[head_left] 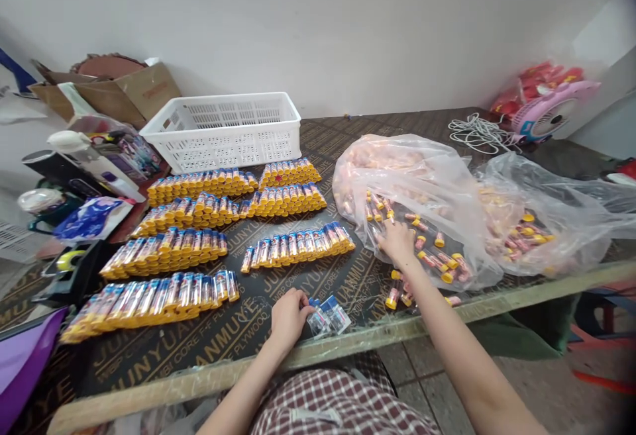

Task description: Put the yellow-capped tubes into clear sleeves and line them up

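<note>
My left hand (289,316) is near the table's front edge, its fingers pinched at the corner of some small clear packets with blue tops (328,316). My right hand (397,243) reaches to the mouth of a translucent plastic bag (422,170); its fingertips are among small pink tubes with yellow caps (433,259), and whether it grips one is hard to tell. More such tubes (392,297) lie beside my right forearm. To the left, stacked rows of tubes with yellow bottoms and blue tops (298,246) stand on the dark board.
A white plastic basket (228,140) stands behind the rows. At the right are a second clear bag of tubes (527,236), a white cord (479,132) and a pink fan (551,114). Bottles, a tape dispenser (69,273) and a cardboard box (134,91) crowd the left.
</note>
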Available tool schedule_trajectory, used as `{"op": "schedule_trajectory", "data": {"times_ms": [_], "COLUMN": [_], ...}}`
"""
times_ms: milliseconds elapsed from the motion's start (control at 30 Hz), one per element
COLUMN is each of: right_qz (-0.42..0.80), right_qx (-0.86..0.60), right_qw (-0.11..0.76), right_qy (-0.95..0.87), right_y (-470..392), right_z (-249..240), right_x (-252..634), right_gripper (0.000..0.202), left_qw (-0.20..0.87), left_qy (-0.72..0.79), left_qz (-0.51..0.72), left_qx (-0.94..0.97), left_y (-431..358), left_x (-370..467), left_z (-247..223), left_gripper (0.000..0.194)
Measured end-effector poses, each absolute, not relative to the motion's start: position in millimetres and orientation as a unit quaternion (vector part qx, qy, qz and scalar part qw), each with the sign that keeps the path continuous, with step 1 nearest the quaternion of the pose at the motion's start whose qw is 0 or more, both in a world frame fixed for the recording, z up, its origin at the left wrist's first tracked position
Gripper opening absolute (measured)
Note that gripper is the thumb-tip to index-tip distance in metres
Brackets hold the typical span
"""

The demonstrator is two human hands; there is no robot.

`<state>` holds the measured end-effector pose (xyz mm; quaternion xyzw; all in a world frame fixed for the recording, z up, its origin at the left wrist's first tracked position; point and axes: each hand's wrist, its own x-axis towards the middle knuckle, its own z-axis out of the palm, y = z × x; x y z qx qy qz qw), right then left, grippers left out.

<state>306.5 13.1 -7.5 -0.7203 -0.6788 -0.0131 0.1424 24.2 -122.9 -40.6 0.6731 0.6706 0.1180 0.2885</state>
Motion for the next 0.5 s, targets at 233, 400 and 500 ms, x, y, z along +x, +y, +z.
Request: {"op": "schedule_trajectory", "data": {"times_ms": [233,400,500], "right_qz": [-0.005,0.01,0.022], "right_qx": [-0.735,-0.719,-0.701], "right_qw": [0.1,0.154,0.208], "right_qy": [-0.671,-0.678,-0.681], "right_y": [-14.0,-28.6,-41.0], "right_z": [-30.2,-31.6,-28.3], "right_x": [328.8,333.7,328.7], "right_gripper": [0.043,0.037,0.034], "left_qw": [0.27,0.278,0.287], "left_qy": [0.692,0.707,0.713], "left_qz": [0.122,0.118,0.133], "left_qx": [0.658,0.639,0.625], "left_y": [-125.7,-124.5,-122.5], "left_x": [23.0,21.1,19.4], "left_z": [-36.6,-37.4,-41.0], "left_gripper": [0.02,0.012,0.009]}}
